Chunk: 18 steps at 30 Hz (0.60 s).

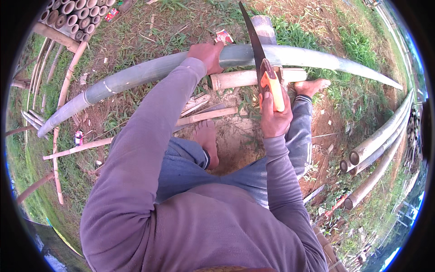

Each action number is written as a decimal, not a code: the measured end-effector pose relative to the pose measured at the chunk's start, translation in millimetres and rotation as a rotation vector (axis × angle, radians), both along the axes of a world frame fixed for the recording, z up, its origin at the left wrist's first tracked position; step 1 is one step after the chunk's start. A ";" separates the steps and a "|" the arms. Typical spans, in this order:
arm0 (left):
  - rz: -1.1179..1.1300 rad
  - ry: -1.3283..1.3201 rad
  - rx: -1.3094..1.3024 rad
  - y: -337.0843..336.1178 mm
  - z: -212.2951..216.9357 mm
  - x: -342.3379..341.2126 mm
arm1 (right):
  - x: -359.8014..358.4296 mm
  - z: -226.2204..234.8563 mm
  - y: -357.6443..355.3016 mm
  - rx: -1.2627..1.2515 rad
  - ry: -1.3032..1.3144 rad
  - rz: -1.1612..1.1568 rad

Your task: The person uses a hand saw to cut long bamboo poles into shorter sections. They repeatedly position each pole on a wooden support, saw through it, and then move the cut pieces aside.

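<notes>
A long green-grey bamboo pole [136, 75] lies across the ground in front of me, resting on a pale short bamboo piece [240, 78]. My left hand [208, 55] grips the top of the pole. My right hand [274, 115] is closed around the orange handle of a hand saw [258, 50], whose dark blade stands across the pole just right of my left hand. My bare right foot [312, 86] rests beside the short piece; my left foot [206, 138] is tucked on the dirt below.
Stacked cut bamboo tubes [74, 13] lie at the top left. Several thick poles [380, 145] lie at the right. Split bamboo strips [77, 147] and scraps litter the grass and bare earth. A stump [264, 27] stands behind the pole.
</notes>
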<state>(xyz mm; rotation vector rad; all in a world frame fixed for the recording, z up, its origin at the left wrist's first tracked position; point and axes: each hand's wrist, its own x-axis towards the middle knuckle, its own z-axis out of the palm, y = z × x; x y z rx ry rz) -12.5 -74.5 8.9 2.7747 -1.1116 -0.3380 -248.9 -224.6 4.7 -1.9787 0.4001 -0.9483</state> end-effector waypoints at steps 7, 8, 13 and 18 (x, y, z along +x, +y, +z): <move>0.004 0.204 0.149 -12.2 11.5 24.0 | -5.1 -32.4 -2.0 0.047 -0.072 0.027; 0.007 0.207 0.139 -13.0 11.8 30.3 | -2.0 -31.6 0.5 0.157 -0.015 0.016; -0.024 0.272 0.104 -11.7 8.3 40.4 | -12.3 4.2 20.6 0.189 0.059 -0.031; -0.042 0.357 0.054 -9.1 -15.0 70.6 | -134.8 14.0 46.1 0.347 0.065 0.004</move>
